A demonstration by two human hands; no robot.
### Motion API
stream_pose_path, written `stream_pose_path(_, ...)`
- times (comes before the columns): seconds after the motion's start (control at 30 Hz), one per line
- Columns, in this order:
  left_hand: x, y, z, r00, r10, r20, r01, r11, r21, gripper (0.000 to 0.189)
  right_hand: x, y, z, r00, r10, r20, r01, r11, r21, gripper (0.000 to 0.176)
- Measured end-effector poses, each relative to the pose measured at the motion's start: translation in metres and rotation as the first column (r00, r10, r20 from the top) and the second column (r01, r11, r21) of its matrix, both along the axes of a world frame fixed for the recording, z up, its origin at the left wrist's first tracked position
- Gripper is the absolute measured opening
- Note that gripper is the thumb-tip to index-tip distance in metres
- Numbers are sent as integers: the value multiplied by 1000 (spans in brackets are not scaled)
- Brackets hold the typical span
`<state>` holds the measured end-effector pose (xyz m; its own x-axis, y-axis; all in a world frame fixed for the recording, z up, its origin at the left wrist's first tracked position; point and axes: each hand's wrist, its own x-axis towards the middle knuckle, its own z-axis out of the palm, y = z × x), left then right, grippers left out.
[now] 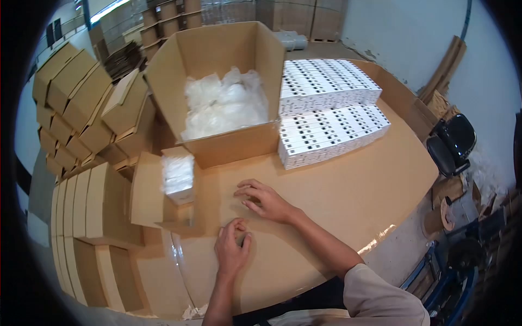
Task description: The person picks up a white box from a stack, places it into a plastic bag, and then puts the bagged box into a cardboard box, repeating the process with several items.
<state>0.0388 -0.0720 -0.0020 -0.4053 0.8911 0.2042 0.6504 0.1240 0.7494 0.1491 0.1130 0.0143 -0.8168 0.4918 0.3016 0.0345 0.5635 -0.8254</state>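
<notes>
My left hand is just above the cardboard-covered tabletop, its fingers loosely curled and apart from the thumb, with nothing in it. Farther forward and to the right is my right hand, fingers spread and holding nothing. To the left of both hands stands a small open carton with its flaps up. A white pack in clear plastic wrap sits in it, partly sticking out. Neither hand touches the carton.
Behind the small carton is a large open box with clear plastic bags inside. Two rows of white printed boxes stand to its right. Brown cartons are stacked at the left, with more nearer. A black chair is beyond the table.
</notes>
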Motion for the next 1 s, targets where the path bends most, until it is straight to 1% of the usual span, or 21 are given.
stream_pose_path(0.1, -3, 27, -8, 999, -4, -39, 4, 1000, 7, 45, 40, 15, 0, 998, -44, 50, 39, 995, 97, 25)
stream_pose_path(0.2, -4, 60, -8, 1000, 15, -27, -15, 1000, 0, 43, 71, 36, 12, 990, -133, 52, 126, 984, 126, 21)
stream_pose_path(0.3, -7, 91, -10, 998, 61, -24, -61, 998, 7, 42, 84, 59, 38, 961, -269, -61, 275, 953, 128, 19)
stream_pose_path(0.37, -11, 108, -12, 996, 84, -33, -83, 996, 22, 41, 81, 83, 45, 919, -348, -188, 381, 905, 189, 20)
stream_pose_path(0.4, -12, 113, -12, 994, 96, -43, -95, 995, 26, 41, 77, 94, 49, 890, -379, -255, 434, 875, 215, 21)
stream_pose_path(0.47, -12, 123, -12, 991, 119, -63, -117, 992, 40, 41, 65, 115, 57, 828, -475, -297, 550, 791, 267, 25)
stream_pose_path(0.5, -14, 126, -14, 991, 103, -87, -99, 994, 47, 41, 58, 125, 60, 790, -521, -323, 607, 741, 289, 28)
stream_pose_path(0.53, -15, 125, -16, 990, 83, -111, -78, 996, 51, 41, 53, 135, 60, 795, -534, -286, 606, 701, 376, 43)
stream_pose_path(0.57, -16, 124, -18, 989, 63, -132, -56, 997, 51, 41, 46, 144, 60, 781, -568, -260, 622, 668, 409, 48)
stream_pose_path(0.67, -18, 123, -13, 993, 22, -115, -22, 1000, 4, 44, 25, 168, 60, 731, -656, -189, 638, 559, 529, 62)
stream_pose_path(0.77, -20, 123, -10, 995, -15, -96, 16, 1000, 13, 45, 15, 186, 60, 691, -714, -114, 638, 528, 561, 62)
stream_pose_path(0.8, -20, 123, -10, 995, -17, -102, 20, 1000, 20, 46, 13, 191, 60, 693, -716, -87, 627, 538, 563, 61)
stream_pose_path(0.87, -20, 122, -9, 993, -24, -114, 28, 999, 33, 46, 13, 194, 55, 698, -710, -94, 628, 544, 556, 61)
stream_pose_path(1.0, -22, 121, -6, 998, -30, -60, 29, 1000, -8, 48, 14, 193, 51, 695, -709, -122, 638, 529, 560, 60)
